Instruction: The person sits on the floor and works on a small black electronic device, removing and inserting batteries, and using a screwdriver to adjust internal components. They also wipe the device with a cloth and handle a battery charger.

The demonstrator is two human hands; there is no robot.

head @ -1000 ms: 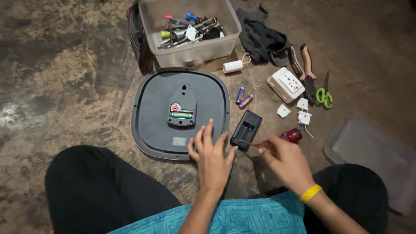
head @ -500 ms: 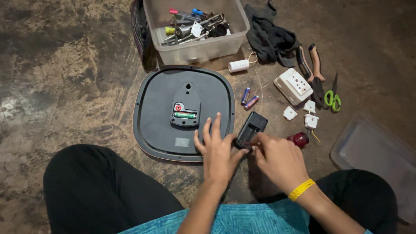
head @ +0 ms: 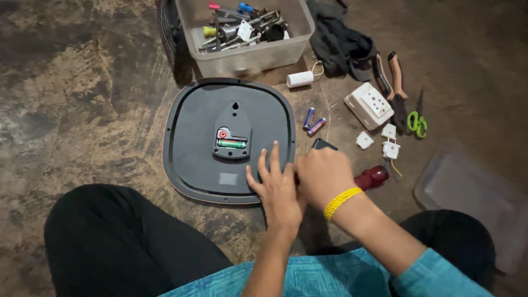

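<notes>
1. On the stained floor, in front of the crossed legs, lies a dark grey wall clock with rounded corners (head: pixel 203 132), face down; its black movement box with a green battery (head: pixel 231 139) is in the middle.
2. The left hand (head: pixel 276 187) lies flat, fingers spread, on the near right edge of the clock.
3. The right hand (head: pixel 322 176), with a yellow wristband (head: pixel 341 201), is pressed against the left hand and closed over a small black box (head: pixel 323 144); only its far corner shows.
4. Just right of the right hand lies a dark red plastic piece (head: pixel 373 177).
5. Two small batteries (head: pixel 312 122) lie right of the clock, well apart from the hands.
6. Farther away stands a clear plastic tub of tools (head: pixel 247 55); a white socket block (head: pixel 369 105), pliers (head: pixel 391 82) and green scissors (head: pixel 416 122) lie at the far right.
</notes>
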